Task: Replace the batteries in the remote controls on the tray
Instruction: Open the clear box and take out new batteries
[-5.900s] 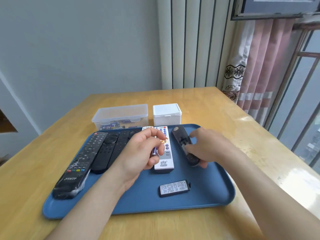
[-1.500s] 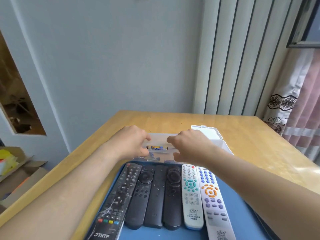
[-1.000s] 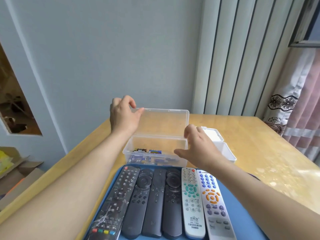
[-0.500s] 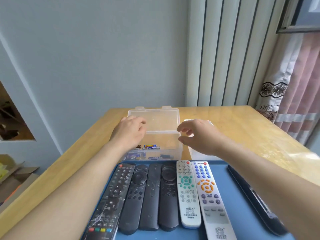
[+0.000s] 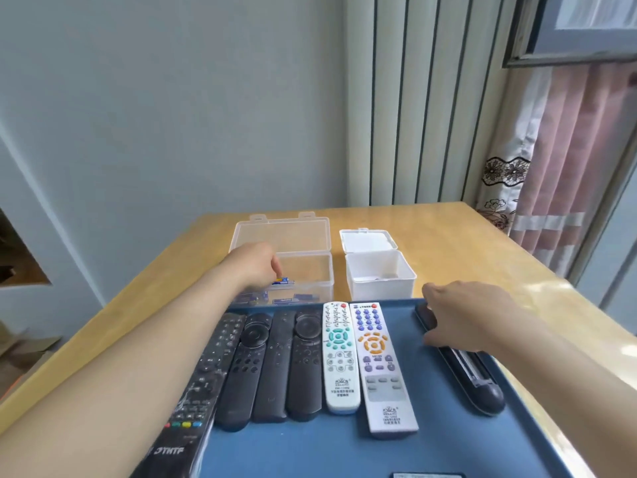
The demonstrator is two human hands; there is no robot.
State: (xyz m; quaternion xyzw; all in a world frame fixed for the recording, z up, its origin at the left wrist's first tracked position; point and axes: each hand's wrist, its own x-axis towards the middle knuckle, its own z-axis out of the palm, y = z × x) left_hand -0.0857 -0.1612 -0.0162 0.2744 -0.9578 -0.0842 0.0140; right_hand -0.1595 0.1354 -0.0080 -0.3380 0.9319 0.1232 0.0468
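On the blue tray [image 5: 431,443] lie six remotes side by side: a black one [image 5: 193,391] marked THTF, three plain black ones [image 5: 275,367], a white one [image 5: 339,357] and a white-grey one [image 5: 379,367]. A seventh, black remote [image 5: 472,377], lies apart at the right, back up, its battery bay uncovered. My right hand [image 5: 475,319] grips its far end. My left hand [image 5: 255,267] reaches down into the clear battery box [image 5: 324,281], thumb and fingertips pinching the end of a blue-and-yellow battery [image 5: 284,280]. More batteries [image 5: 286,300] lie on the box floor.
A small white box [image 5: 379,281] stands lid-open to the right of the clear box, both just behind the tray on the wooden table [image 5: 465,257]. A loose battery cover [image 5: 427,475] lies at the tray's near edge. Curtains hang at the right.
My left hand has sunk from the box rim into the clear box, down to a battery. My right hand has dropped from above the white box onto the black remote at the right.
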